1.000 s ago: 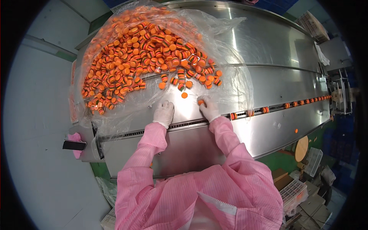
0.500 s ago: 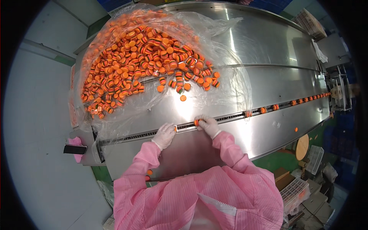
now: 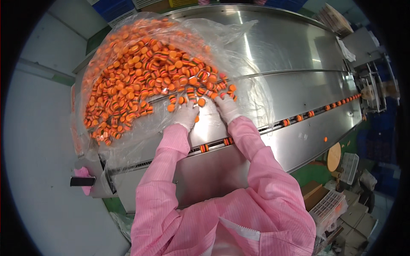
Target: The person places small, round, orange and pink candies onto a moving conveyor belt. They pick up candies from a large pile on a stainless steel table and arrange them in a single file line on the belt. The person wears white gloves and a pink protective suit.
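Note:
A big heap of small round orange pieces (image 3: pixel 141 81) with red and dark green striped sides, like burger-shaped sweets, lies on a clear plastic sheet (image 3: pixel 258 91) at the left. My left hand (image 3: pixel 186 116), in a white glove, reaches to the heap's near edge, its fingers stretched toward loose pieces. To its right, my gloved right hand (image 3: pixel 227 109) has its fingers apart over pieces at the same edge. Nearer me runs a narrow conveyor channel (image 3: pixel 179 155). Two striped pieces (image 3: pixel 204 148) stand on edge in it below my hands, and several more (image 3: pixel 299 117) line it further right.
The steel table (image 3: pixel 294 51) stretches to the far right, where the channel meets a metal machine frame (image 3: pixel 373 96). A single orange piece (image 3: pixel 326 139) lies near the front right edge. A dark flat object (image 3: pixel 82 181) with pink cloth sits at the left. Crates (image 3: pixel 328 207) and cartons stand lower right.
Both hands have left the channel and moved forward to the heap's near edge. Two pieces now stand in the channel where the hands were. The view has shifted slightly.

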`<state>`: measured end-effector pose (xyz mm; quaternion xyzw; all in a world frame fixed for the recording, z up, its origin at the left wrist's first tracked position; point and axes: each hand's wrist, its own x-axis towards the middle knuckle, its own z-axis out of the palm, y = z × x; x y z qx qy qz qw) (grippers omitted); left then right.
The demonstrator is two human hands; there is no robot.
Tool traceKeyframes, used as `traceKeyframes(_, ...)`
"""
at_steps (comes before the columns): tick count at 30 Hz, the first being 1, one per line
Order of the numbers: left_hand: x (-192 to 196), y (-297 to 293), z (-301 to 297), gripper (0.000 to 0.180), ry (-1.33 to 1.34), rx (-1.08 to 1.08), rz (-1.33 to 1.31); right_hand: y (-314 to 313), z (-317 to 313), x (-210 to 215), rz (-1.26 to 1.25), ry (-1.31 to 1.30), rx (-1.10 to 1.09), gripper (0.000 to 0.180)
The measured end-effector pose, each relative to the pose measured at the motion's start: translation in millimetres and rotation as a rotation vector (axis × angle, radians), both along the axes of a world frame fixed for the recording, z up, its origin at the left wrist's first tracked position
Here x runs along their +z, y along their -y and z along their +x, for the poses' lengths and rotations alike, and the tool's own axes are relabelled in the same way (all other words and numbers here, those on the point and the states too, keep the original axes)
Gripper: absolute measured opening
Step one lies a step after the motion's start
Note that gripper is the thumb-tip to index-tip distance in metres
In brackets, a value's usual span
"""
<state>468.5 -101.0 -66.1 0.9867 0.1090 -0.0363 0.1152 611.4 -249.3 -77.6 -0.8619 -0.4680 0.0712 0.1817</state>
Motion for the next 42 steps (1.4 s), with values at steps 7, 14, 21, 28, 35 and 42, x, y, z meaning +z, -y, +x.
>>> traceKeyframes(7,-7.3,-6.1,-41.8,0.01,0.076,0.197,-0.467,20.9,-16.4,22.5,-0.108,-0.308,-0.109,0.023)
traceKeyframes(14,32.7,40.1,-130.9,0.018,-0.172,0.489,-0.816,69.6,-119.2,-3.5,0.188,-1.199,-0.243,0.027)
traceKeyframes(21,8.3,61.6,-154.1,0.026,-0.141,0.367,-0.738,55.2,-109.4,31.9,-0.284,-0.375,-0.253,0.024)
traceKeyframes(28,26.7,97.3,-152.1,0.037,-0.411,0.083,-0.648,-35.9,-42.1,1.7,0.345,-0.217,-0.058,0.023)
traceKeyframes(35,20.4,-42.4,-52.6,0.023,0.374,0.435,-0.116,-47.8,-70.4,0.0,-0.002,-0.257,-0.128,0.018)
traceKeyframes(42,-9.9,-60.5,-34.7,0.026,0.122,0.509,-0.138,31.2,-157.8,22.6,-0.263,-0.274,0.076,0.028)
